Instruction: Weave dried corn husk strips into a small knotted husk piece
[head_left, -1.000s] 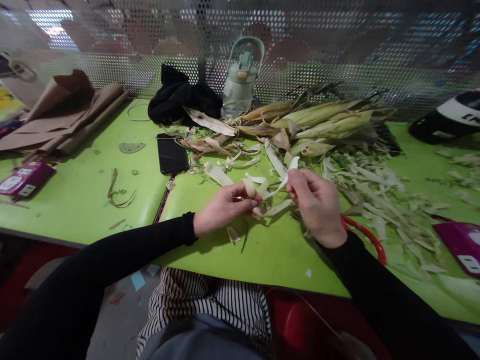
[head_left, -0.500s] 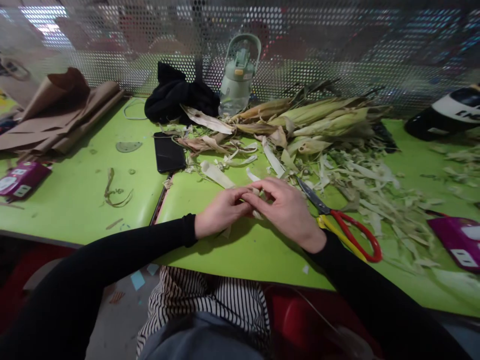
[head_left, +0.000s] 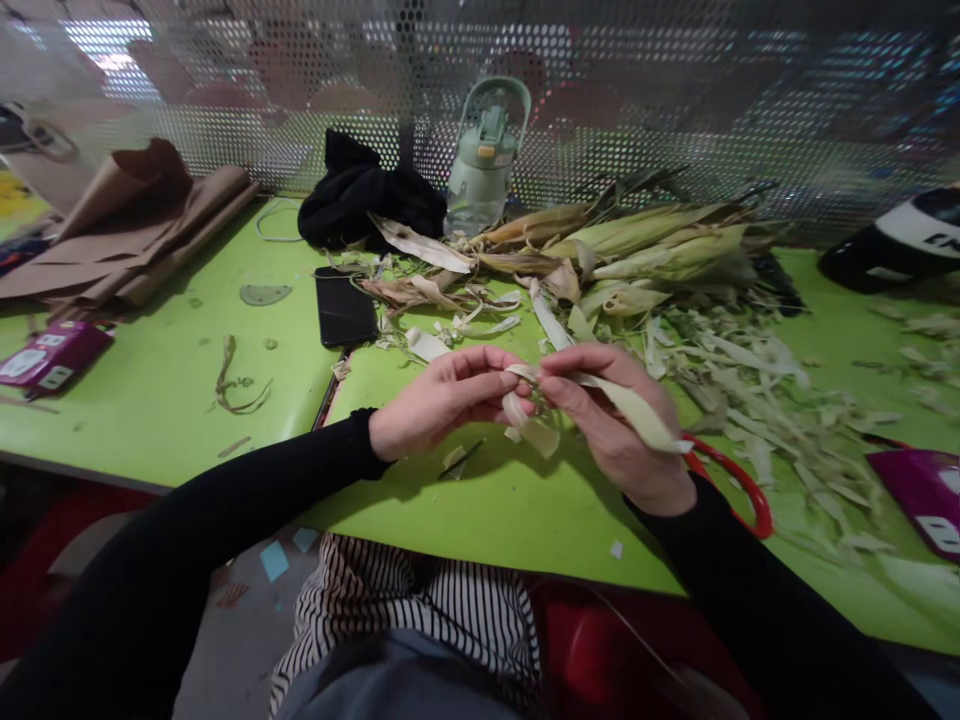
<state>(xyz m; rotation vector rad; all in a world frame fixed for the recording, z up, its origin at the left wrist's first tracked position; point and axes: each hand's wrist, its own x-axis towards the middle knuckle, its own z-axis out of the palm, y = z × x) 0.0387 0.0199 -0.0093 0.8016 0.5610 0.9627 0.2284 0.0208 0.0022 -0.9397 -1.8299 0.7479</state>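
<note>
Both hands are raised a little above the green table [head_left: 150, 400], fingertips meeting over a pale corn husk strip [head_left: 637, 412]. My left hand [head_left: 442, 397] pinches one end of the strip between thumb and fingers. My right hand [head_left: 611, 425] grips the same strip, whose long end lies across the back of that hand toward the right. A short curl of husk [head_left: 531, 428] hangs below the fingertips. Red-handled scissors [head_left: 739, 485] lie on the table just behind my right wrist, partly hidden by it.
A pile of unhusked corn cobs [head_left: 645, 245] lies at the back, with several husk scraps [head_left: 757, 390] spread to the right. A black phone [head_left: 343, 308], black cloth [head_left: 367, 195], green bottle [head_left: 486, 150], brown paper [head_left: 127, 230] and purple packets [head_left: 52, 355] sit around. A perforated metal screen [head_left: 675, 90] closes the back.
My hands rose from the table surface, where they pressed together half a second ago. They now hold a husk strip in the air, and my right wrist covers the scissors' blades again.
</note>
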